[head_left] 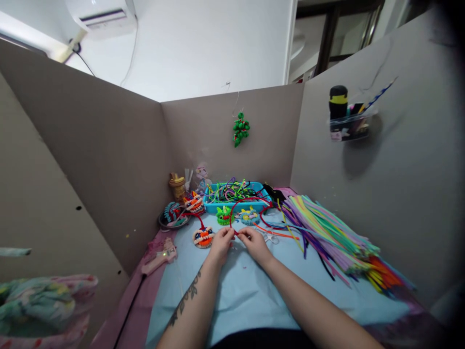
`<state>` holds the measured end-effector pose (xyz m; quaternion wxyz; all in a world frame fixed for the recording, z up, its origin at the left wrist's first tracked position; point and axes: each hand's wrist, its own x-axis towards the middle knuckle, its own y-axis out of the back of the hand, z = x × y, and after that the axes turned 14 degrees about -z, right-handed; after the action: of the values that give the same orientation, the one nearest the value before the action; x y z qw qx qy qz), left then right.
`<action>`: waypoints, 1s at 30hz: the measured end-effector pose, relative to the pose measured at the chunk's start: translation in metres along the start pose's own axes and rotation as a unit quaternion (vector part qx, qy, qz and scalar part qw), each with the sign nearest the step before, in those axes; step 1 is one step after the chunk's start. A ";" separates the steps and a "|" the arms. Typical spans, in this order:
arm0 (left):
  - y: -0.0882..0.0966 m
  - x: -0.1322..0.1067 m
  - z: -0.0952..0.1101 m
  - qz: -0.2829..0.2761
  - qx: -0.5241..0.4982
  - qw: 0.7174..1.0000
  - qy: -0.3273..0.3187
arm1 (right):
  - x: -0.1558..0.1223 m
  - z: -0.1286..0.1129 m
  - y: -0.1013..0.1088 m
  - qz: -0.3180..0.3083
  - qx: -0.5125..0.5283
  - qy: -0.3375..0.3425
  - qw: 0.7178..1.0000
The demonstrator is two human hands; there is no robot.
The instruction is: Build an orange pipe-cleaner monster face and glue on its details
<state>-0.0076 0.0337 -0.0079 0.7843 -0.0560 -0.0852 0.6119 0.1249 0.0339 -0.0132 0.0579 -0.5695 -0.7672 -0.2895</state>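
Both hands meet over the middle of the blue cloth [250, 291], each pinching a red pipe cleaner [231, 213]. My left hand [222, 241] has thumb and forefinger closed on it; my right hand [254, 242] grips it just to the right. From the fingers the red stem loops up and over toward the blue basket. Beside my left hand lies an orange and cream pipe-cleaner animal head [203, 237]. Just beyond the hands sit a green head [224, 215] and a light blue and yellow one [249, 216]. Scissors [271, 237] lie right of my right hand.
A blue basket [214, 207] of tangled pipe cleaners stands at the back. Bundled pipe cleaners [327, 232] cover the right side. At left are a pink glue gun [160, 259] and a dark bowl [174, 224]. Grey partitions [232, 160] enclose the table.
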 end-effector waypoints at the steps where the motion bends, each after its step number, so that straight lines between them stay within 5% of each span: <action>1: 0.000 0.000 0.001 0.001 -0.003 1.000 0.001 | 0.001 0.001 0.000 0.002 0.028 -0.007 1.000; 7: 0.003 0.001 0.001 0.014 -0.016 1.000 0.002 | 0.004 0.009 -0.003 -0.045 0.182 -0.080 0.979; 11: 0.003 0.000 0.001 0.023 -0.013 1.000 -0.004 | 0.004 0.012 -0.006 -0.088 0.194 -0.092 0.973; 16: -0.001 -0.003 0.003 0.012 -0.049 0.999 -0.017 | 0.005 0.010 -0.006 -0.043 0.212 -0.097 0.971; 23: -0.003 -0.003 0.007 -0.011 -0.120 0.993 -0.016 | 0.007 0.006 -0.007 -0.032 0.432 -0.120 0.893; 30: -0.002 -0.004 0.006 -0.010 -0.151 0.988 -0.010 | 0.006 0.009 -0.009 -0.083 0.368 -0.113 0.919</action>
<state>-0.0081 0.0295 -0.0016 0.7722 -0.1667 -0.1847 0.5847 0.1165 0.0420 -0.0214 0.1520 -0.4708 -0.8657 0.0756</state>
